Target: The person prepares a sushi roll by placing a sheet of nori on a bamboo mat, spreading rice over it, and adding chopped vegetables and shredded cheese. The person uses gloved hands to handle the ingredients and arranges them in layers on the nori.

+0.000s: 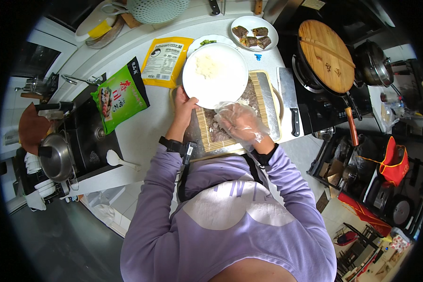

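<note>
My left hand (185,106) grips the near left rim of a round white plate (230,63), tilted above the counter. Cooked rice (207,66) lies on that plate. In a loose clear plastic glove, my right hand (242,123) is low over a dark seaweed sheet (219,136), its fingers apart and touching the scattered rice there. Under the seaweed is a bamboo rolling mat (205,134), which rests on a metal-faced cutting board (271,113). The plate and my right hand hide part of the sheet.
A cleaver (289,101) lies right of the board, near a lidded wok (326,56) on the stove. Cut rolls fill a plate (254,22) behind. Yellow (167,61) and green (122,96) packages lie left, beside the sink (91,127). A white rice paddle (120,160) sits at the counter's edge.
</note>
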